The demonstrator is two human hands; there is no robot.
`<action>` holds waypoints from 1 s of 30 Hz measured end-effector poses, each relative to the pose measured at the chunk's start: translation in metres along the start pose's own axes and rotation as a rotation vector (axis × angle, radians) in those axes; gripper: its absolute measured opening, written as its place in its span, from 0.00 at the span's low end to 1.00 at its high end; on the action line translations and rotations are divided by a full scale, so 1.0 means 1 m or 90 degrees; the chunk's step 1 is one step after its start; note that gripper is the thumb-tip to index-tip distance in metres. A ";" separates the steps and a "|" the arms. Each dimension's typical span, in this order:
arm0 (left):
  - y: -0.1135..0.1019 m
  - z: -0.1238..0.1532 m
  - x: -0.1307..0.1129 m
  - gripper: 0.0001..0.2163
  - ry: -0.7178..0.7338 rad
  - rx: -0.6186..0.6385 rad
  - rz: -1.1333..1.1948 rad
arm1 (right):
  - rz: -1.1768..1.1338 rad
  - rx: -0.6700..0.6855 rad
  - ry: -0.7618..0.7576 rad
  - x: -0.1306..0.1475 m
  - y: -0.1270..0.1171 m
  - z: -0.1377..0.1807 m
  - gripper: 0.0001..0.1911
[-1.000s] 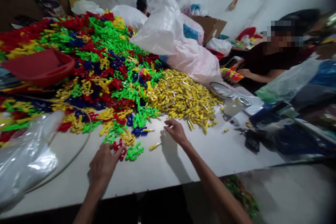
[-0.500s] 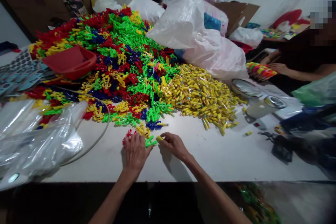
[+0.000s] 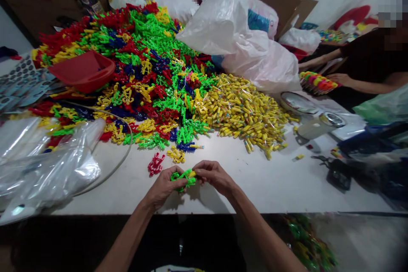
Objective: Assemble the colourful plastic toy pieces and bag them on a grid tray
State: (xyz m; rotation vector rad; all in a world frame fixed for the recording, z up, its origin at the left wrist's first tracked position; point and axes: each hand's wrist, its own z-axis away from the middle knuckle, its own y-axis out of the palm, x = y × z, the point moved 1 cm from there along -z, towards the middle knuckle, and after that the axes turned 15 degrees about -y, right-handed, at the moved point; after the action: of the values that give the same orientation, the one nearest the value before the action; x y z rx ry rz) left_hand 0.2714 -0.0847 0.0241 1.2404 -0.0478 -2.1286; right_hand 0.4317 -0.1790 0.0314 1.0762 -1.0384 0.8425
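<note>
My left hand (image 3: 164, 187) is closed on a green plastic toy figure (image 3: 183, 178), held just above the white table near its front edge. My right hand (image 3: 214, 175) pinches a small yellow tube (image 3: 192, 174) whose end meets the right side of the green figure. Whether the tube sits inside the figure I cannot tell. Beyond my hands lie a red figure (image 3: 155, 164), a yellow figure (image 3: 176, 155) and a blue figure (image 3: 188, 147). A heap of yellow tubes (image 3: 242, 114) spreads behind and to the right.
A large pile of coloured figures (image 3: 137, 63) covers the back left, with a red scoop (image 3: 84, 72) on it. Clear plastic bags (image 3: 63, 170) lie at left. A scale (image 3: 321, 125) and a black pouch (image 3: 339, 174) stand right. Another person's hand (image 3: 342, 80) holds colourful pieces.
My left hand has lifted the green figure from the table and drawn it nearer. The yellow tube in my right hand now meets it. The red and yellow figures are uncovered.
</note>
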 end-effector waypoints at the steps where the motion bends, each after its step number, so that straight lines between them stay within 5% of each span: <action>1: 0.000 0.002 0.000 0.14 -0.003 0.011 0.010 | -0.004 -0.001 -0.003 0.001 0.001 0.002 0.12; 15: 0.004 0.006 0.004 0.14 0.012 0.044 0.060 | -0.007 0.006 0.020 0.008 0.006 0.008 0.13; 21: 0.003 0.004 0.012 0.16 -0.003 0.143 0.102 | -0.081 0.037 0.074 0.003 0.018 0.011 0.15; 30: 0.005 -0.009 0.015 0.15 -0.006 -0.041 -0.057 | 0.278 -0.130 -0.055 0.020 0.023 0.021 0.14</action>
State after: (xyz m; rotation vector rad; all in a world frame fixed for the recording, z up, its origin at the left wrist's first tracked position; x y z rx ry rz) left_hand 0.2766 -0.0943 0.0094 1.2157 0.0726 -2.1952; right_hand 0.4114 -0.1923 0.0592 0.7277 -1.4297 1.0157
